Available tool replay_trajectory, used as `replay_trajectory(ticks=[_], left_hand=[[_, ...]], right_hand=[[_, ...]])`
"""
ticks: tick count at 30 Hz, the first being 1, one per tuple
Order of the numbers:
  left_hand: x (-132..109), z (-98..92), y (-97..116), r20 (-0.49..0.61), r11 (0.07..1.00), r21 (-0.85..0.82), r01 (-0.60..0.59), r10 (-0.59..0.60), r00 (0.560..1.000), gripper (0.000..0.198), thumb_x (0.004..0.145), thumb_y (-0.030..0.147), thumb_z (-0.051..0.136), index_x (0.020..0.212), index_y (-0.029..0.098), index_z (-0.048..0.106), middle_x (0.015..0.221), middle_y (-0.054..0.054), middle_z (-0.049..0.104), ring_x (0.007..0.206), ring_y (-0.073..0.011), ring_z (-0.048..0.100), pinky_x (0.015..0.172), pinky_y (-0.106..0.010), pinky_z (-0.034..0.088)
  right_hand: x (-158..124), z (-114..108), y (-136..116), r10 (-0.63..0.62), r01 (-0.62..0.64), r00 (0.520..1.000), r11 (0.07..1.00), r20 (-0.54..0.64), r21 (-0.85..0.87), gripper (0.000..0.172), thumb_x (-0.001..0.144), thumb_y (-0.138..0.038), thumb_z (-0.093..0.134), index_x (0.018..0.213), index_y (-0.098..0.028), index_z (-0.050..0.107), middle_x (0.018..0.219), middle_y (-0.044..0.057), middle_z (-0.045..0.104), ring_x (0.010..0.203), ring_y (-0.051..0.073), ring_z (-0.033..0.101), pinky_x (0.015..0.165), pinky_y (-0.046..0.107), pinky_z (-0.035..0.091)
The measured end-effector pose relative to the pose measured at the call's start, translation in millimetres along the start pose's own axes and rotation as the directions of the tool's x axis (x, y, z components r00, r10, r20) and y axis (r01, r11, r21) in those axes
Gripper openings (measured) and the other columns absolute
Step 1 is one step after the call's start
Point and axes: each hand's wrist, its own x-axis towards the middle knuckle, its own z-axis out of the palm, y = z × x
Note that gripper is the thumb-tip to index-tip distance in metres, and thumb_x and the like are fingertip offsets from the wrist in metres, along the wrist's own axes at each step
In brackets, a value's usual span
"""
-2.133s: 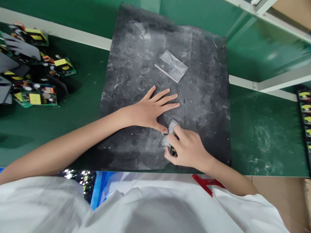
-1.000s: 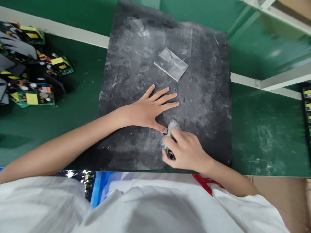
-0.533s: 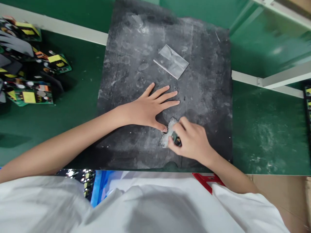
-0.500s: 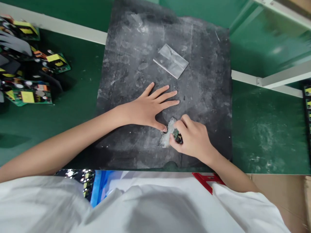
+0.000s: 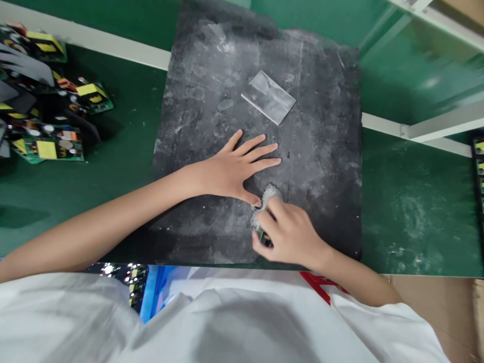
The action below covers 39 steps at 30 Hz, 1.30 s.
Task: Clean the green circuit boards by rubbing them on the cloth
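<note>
Several yellow-topped parts fill a black tray; right fingers grip a board.

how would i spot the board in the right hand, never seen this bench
Find the black mat on the green bench, then go to the right hand near the mat's front edge, by a pale, grainy patch. The board is the small green-and-dark piece in its grip, mostly hidden. Unlike the boards piled at the left, it is held.

Near the front edge of the black rectangular mat, our right hand grips a small green circuit board at a gritty grey patch; we spread our left hand flat, thumb at that patch.
</note>
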Motion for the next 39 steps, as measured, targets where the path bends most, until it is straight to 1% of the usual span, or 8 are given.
replay_trajectory(ticks=[3,9,15,21,26,31,36,39], left_hand=[[0,0.3,-1,-0.001,1.000,0.005,-0.001,0.001,1.000,0.090,0.076,0.074,0.045,0.147,0.030,0.012,0.156,-0.001,0.003,0.143,-0.0318,-0.003,0.112,-0.060,-0.006],[1,0.6,-1,0.003,1.000,0.003,0.007,-0.007,1.000,0.092,0.074,0.077,0.044,0.147,0.030,0.013,0.156,0.000,0.003,0.143,-0.0322,-0.004,0.111,-0.061,-0.007],[0,0.4,0,0.003,1.000,0.014,0.003,-0.003,1.000,0.089,0.076,0.071,0.048,0.147,0.032,0.012,0.156,0.000,0.002,0.143,-0.0321,-0.003,0.112,-0.060,-0.007],[1,0.1,0,0.021,1.000,0.021,0.018,-0.019,1.000,0.090,0.075,0.072,0.048,0.147,0.032,0.013,0.156,0.001,0.001,0.143,-0.0308,-0.005,0.112,-0.060,-0.007],[1,0.3,1,0.009,1.000,0.016,0.010,-0.010,1.000,0.088,0.076,0.073,0.045,0.147,0.030,0.013,0.156,0.000,0.002,0.143,-0.0306,-0.004,0.112,-0.060,-0.006],[1,-0.1,2,0.007,1.000,0.018,0.019,-0.019,1.000,0.088,0.076,0.071,0.048,0.147,0.030,0.015,0.156,-0.001,0.005,0.143,-0.0316,-0.003,0.112,-0.060,-0.006],[1,-0.3,1,0.001,1.000,0.011,0.009,-0.009,1.000,0.089,0.076,0.072,0.048,0.146,0.030,0.016,0.156,-0.001,0.005,0.143,-0.0324,-0.002,0.111,-0.061,-0.006],[1,-0.6,1,0.006,1.000,0.008,0.013,-0.013,1.000,0.089,0.075,0.073,0.048,0.147,0.030,0.015,0.156,0.000,0.005,0.143,-0.0322,-0.003,0.112,-0.060,-0.006]], right_hand=[[-2,1,-3,-0.064,0.063,0.998,0.997,0.021,0.034,0.013,0.080,-0.026,0.045,0.078,-0.018,0.055,0.076,0.004,0.044,0.059,0.017,0.042,0.052,0.028,0.034],[0,0,13,0.072,-0.072,0.997,0.997,-0.034,-0.005,0.017,0.085,-0.029,0.045,0.084,-0.016,0.056,0.076,0.003,0.043,0.059,0.016,0.042,0.049,0.027,0.031],[-2,1,0,-0.057,0.056,0.998,0.995,0.018,0.078,0.018,0.087,-0.031,0.045,0.084,-0.016,0.055,0.084,0.007,0.046,0.061,0.017,0.043,0.052,0.028,0.036],[-2,-4,8,0.004,-0.007,0.998,0.999,0.059,0.044,0.022,0.089,-0.033,0.046,0.093,-0.015,0.057,0.083,0.007,0.046,0.060,0.018,0.044,0.050,0.028,0.035],[-3,-2,2,-0.052,0.051,0.998,0.998,0.035,0.032,0.019,0.087,-0.031,0.046,0.081,-0.017,0.056,0.079,0.006,0.045,0.058,0.018,0.042,0.050,0.027,0.034],[-2,-2,5,0.063,-0.066,0.997,0.996,-0.042,-0.061,0.017,0.084,-0.029,0.047,0.080,-0.016,0.057,0.074,0.004,0.043,0.057,0.017,0.041,0.048,0.027,0.030],[-3,-1,-2,-0.031,0.030,1.000,0.999,-0.008,-0.022,0.014,0.080,-0.026,0.045,0.076,-0.018,0.055,0.075,0.004,0.043,0.056,0.017,0.039,0.049,0.028,0.030],[-2,-1,2,0.038,-0.039,0.999,0.999,-0.021,-0.030,0.016,0.082,-0.027,0.045,0.079,-0.017,0.056,0.076,0.004,0.043,0.056,0.016,0.039,0.048,0.027,0.029]])
